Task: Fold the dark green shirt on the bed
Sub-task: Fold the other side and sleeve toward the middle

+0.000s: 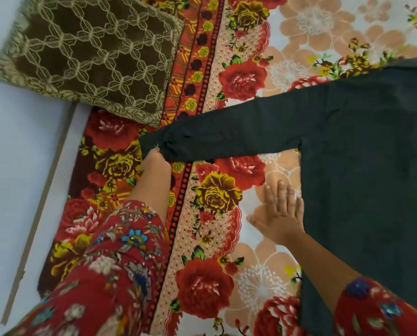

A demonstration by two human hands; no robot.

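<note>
one dark green shirt [360, 154], one cushion [93, 57], one bedsheet [229, 132], two hands [155, 161] [281, 214].

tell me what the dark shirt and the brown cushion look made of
Dark green shirt: probably matte woven cotton, no sheen, soft creases at the cuff. Brown cushion: seemingly plush, velvety fabric with a beige lattice pattern, possibly a lace overlay.

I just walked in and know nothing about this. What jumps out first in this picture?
The dark green long-sleeved shirt lies spread on the right, one sleeve stretched leftward across the bright bedsheet of red and yellow roses. The left hand grips that sleeve's cuff near the middle, while the right hand is spread open by the shirt's side edge. A brown cushion with a cream lattice pattern sits at top left.
</note>
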